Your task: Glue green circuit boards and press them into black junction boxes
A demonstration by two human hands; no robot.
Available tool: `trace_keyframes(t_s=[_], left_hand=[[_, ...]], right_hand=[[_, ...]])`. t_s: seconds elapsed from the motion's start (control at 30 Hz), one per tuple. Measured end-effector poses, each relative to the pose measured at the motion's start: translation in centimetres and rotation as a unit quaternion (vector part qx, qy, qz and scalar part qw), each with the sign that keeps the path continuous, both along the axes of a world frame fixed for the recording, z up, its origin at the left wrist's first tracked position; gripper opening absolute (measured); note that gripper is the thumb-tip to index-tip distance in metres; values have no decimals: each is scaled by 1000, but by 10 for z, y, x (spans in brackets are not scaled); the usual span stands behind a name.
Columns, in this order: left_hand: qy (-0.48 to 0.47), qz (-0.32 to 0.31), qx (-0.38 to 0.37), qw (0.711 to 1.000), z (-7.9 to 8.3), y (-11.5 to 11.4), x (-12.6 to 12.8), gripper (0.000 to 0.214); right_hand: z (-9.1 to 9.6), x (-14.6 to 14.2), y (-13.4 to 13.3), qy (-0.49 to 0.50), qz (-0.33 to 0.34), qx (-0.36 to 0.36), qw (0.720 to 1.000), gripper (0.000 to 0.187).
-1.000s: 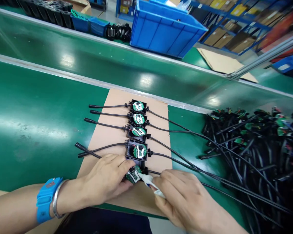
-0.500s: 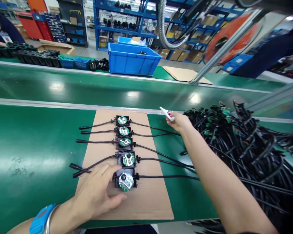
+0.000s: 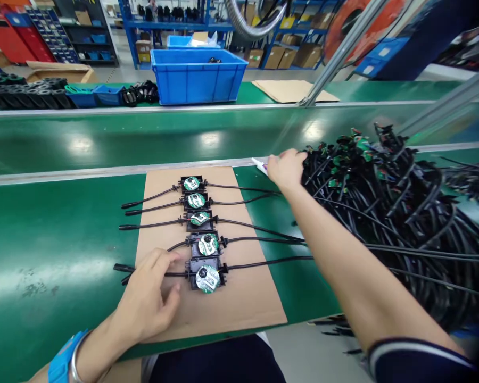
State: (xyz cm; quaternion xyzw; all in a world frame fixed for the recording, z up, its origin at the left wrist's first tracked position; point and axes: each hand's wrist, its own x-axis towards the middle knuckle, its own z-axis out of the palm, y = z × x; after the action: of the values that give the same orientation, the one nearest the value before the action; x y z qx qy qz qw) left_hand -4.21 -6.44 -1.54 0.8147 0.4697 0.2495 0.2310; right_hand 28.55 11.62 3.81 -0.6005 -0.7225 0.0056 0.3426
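My left hand (image 3: 149,298) is open, with thumb and fingers apart, just left of the nearest black housing (image 3: 199,264). Under its fingers runs a black cable (image 3: 175,274). That housing holds a round green circuit board (image 3: 207,279) with white paste on it, tilted over the near edge. Behind it, several similar housings with boards (image 3: 208,244) stand in a column on a cardboard sheet (image 3: 247,298). My right hand (image 3: 286,170) reaches to the table's far edge, its visible fingers spread apart. Beside it lies a white tube (image 3: 259,166), partly hidden by the hand.
A large heap of black cables with small green boards (image 3: 383,197) covers the right side. Beyond the metal rail (image 3: 83,173), a blue crate (image 3: 197,80), small blue bins (image 3: 107,96) and cardboard (image 3: 283,90) stand on another surface. A slanted metal post (image 3: 339,56) rises at the right.
My right hand has lowered the white tube to the table's far edge and spread its fingers. My left hand has drawn back leftward from the nearest housing. The view has tilted down.
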Motion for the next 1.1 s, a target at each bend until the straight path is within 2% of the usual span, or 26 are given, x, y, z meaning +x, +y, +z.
trace_keyframes(t_s=[0.07,0.13,0.17,0.2,0.23,0.3,0.4,0.47,0.53,0.63,0.73,0.9,1.1], left_hand=[[16,-2,-19,1000,0,1,0,39],[28,1,-29,999,-3,3,1,36],[35,2,-29,999,-5,4,2,32],[45,0,-26,999,-8,6,2,27],[56,-4,-20,998,-10,7,2,21],[75,-16,1,997,-12,8,2,14],[65,-25,34,997,-7,4,0,13],[44,-25,34,998,2,-2,-1,13],[35,-24,25,999,10,-8,0,16],[44,-24,14,999,17,-10,4,16],[61,-16,1,998,15,-5,8,16],[105,-12,-27,994,9,4,14,17],[93,-17,-55,994,13,11,16,17]], right_hand=[[3,-11,-36,4,17,4,1000,32],[-2,-23,-84,-7,97,-27,995,16],[-8,-29,-108,-11,169,-50,984,15],[-16,-35,-129,-14,257,-96,961,9],[-26,-41,-146,-18,296,-125,947,8],[-48,-49,-167,-21,315,-138,939,15],[-69,-52,-172,-1,304,-69,950,16],[-68,-48,-173,-7,310,-23,950,19],[-58,-44,-177,-42,322,-15,946,22],[-37,-44,-187,-93,347,-52,932,19],[-24,-54,-189,-125,355,-78,923,14],[-19,-71,-174,-177,347,-149,909,18],[-21,-81,-161,-176,344,-241,890,9]])
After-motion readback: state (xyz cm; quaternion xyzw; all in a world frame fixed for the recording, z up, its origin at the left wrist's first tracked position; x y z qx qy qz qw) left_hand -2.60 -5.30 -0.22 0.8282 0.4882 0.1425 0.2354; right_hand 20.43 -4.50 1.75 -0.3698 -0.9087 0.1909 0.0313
